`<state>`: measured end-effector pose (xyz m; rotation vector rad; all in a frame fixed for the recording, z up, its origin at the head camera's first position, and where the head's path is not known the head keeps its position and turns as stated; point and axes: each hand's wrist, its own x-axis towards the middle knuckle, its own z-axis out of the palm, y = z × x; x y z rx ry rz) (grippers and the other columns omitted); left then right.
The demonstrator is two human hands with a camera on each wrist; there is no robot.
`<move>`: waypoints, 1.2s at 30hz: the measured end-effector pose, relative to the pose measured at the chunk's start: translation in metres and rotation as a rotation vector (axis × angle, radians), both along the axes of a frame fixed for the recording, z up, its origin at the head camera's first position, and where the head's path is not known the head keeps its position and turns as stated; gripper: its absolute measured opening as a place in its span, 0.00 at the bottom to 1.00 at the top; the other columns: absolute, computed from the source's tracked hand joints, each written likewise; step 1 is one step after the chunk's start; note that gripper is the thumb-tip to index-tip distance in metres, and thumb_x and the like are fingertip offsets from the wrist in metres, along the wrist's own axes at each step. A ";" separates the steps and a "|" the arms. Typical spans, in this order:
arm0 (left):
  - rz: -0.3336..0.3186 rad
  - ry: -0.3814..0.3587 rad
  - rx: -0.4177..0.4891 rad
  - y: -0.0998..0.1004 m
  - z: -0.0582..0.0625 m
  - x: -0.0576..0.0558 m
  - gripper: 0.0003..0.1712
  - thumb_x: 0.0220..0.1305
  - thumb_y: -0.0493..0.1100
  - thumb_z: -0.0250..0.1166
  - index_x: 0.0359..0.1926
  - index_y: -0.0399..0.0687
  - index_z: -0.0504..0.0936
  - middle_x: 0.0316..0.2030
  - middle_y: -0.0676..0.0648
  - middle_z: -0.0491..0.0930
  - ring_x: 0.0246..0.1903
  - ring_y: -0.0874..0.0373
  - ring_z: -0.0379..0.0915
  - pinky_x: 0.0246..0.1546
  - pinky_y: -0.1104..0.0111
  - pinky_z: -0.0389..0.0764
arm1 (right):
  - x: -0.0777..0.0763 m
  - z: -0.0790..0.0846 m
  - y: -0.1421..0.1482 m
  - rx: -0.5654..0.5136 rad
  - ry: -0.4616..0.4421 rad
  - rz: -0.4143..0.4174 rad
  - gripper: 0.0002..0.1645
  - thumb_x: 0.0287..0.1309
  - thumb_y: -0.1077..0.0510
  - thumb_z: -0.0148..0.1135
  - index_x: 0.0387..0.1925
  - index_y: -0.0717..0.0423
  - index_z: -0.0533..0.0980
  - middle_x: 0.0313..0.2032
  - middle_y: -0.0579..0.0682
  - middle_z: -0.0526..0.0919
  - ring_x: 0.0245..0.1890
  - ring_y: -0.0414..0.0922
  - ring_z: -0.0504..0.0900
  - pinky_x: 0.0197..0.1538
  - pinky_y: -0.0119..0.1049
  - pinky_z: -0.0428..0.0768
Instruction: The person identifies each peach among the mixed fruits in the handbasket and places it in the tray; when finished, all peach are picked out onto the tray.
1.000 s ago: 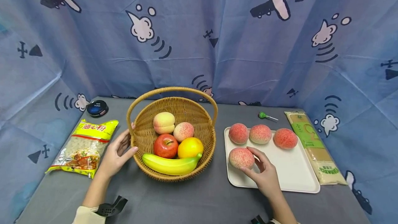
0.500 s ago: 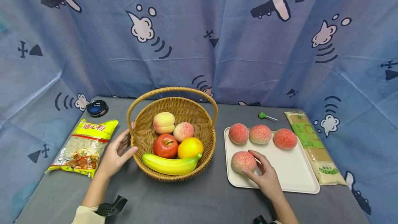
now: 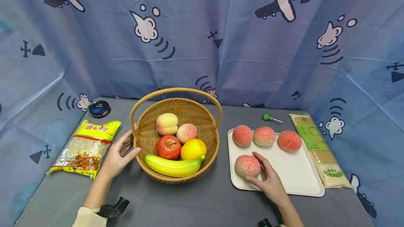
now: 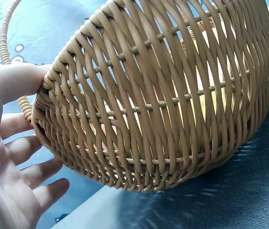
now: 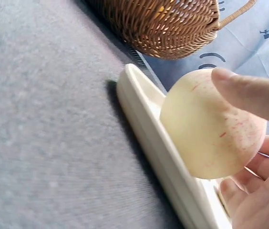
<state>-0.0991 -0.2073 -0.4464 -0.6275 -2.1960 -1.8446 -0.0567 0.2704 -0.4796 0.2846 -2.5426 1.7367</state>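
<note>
A wicker basket (image 3: 176,106) with an arched handle stands mid-table. It holds two peaches (image 3: 166,124), a red apple (image 3: 168,147), an orange (image 3: 194,149) and a banana (image 3: 174,166). My left hand (image 3: 116,160) holds the basket's left side, the thumb at the rim and the fingers behind it; in the left wrist view the lower fingers are spread. On the white tray (image 3: 303,181), my right hand (image 3: 271,181) has thumb and fingers around the right side of a speckled peach (image 3: 247,166). In the right wrist view this peach's pale side shows under my thumb (image 5: 239,88).
Three more peaches (image 3: 264,136) line the tray's back. A green lollipop (image 3: 267,117) lies behind it, a noodle packet (image 3: 318,150) along its right. At left are a yellow pasta bag (image 3: 85,150) and a dark tuna tin (image 3: 99,109). A blue printed curtain (image 3: 189,45) encloses the table.
My right hand and the peach in it have shifted slightly right and down, toward me, over the tray. My left hand and the basket keep their places.
</note>
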 end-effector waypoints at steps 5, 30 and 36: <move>0.005 -0.003 0.000 0.001 0.000 0.000 0.37 0.58 0.22 0.57 0.68 0.30 0.57 0.66 0.26 0.58 0.64 0.69 0.62 0.61 0.83 0.64 | 0.000 0.007 0.002 0.000 0.055 -0.017 0.47 0.45 0.70 0.70 0.67 0.66 0.58 0.66 0.68 0.61 0.65 0.26 0.60 0.63 0.12 0.56; 0.004 -0.016 -0.011 0.001 0.002 0.000 0.37 0.59 0.23 0.57 0.69 0.31 0.57 0.65 0.24 0.57 0.64 0.70 0.61 0.61 0.83 0.64 | -0.014 0.103 -0.068 -0.023 0.203 0.238 0.47 0.47 0.72 0.68 0.68 0.57 0.60 0.67 0.59 0.64 0.69 0.38 0.60 0.69 0.24 0.60; 0.002 -0.011 -0.021 0.000 -0.001 0.000 0.37 0.59 0.23 0.57 0.69 0.32 0.57 0.66 0.25 0.56 0.64 0.70 0.61 0.61 0.83 0.64 | -0.035 0.124 -0.102 0.002 0.179 0.363 0.45 0.51 0.67 0.68 0.69 0.52 0.59 0.68 0.51 0.64 0.70 0.42 0.60 0.70 0.28 0.58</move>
